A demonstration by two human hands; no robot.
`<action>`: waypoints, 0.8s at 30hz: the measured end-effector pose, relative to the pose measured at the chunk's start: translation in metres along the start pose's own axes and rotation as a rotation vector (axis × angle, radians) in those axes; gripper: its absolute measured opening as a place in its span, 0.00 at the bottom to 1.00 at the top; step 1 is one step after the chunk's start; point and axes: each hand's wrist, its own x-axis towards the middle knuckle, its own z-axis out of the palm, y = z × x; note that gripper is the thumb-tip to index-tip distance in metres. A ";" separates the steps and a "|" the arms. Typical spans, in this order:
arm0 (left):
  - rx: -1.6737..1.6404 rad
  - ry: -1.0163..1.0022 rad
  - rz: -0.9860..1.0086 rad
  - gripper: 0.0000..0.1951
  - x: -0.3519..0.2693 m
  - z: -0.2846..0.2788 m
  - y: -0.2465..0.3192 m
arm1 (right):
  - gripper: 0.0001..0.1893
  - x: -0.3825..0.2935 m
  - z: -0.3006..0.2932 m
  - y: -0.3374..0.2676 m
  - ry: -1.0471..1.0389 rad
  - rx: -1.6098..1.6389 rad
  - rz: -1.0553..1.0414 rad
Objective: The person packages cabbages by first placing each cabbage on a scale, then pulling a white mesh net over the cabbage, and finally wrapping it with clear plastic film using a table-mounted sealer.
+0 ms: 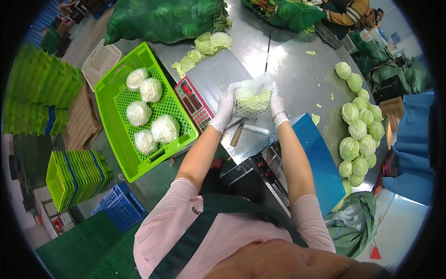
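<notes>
Between my two white-gloved hands is a green cabbage [254, 101] inside a white foam net sleeve [240, 85]. My left hand [224, 108] grips the sleeve's left side, and my right hand [277, 106] holds its right side. The netted cabbage is in front of the scale's metal platform [217, 75], which has a red keypad panel [193, 103] with a lit display. Below my left hand lie a wooden-handled knife [237, 135] and a pale cylindrical object [256, 129]. Left of the scale, several wrapped cabbages [165, 129] sit in a lime-green plastic crate [118, 139].
Loose cabbages [359, 129] crowd the steel table's [299, 80] right edge. Green mesh sacks [167, 21] lie at the far side, near loose leaves [204, 45]. A blue panelled box [317, 164] stands by my right forearm. A person [348, 15] works at the far right.
</notes>
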 end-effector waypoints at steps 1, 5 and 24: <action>-0.010 -0.019 -0.079 0.22 0.002 -0.001 0.002 | 0.44 -0.011 0.003 -0.009 -0.073 0.115 0.035; -0.589 -0.286 -0.258 0.24 -0.048 0.011 0.052 | 0.34 -0.077 -0.029 -0.033 -0.029 0.145 -0.234; -0.315 -1.085 -0.349 0.21 -0.167 0.155 0.066 | 0.27 -0.200 -0.211 0.070 -0.256 1.113 -0.016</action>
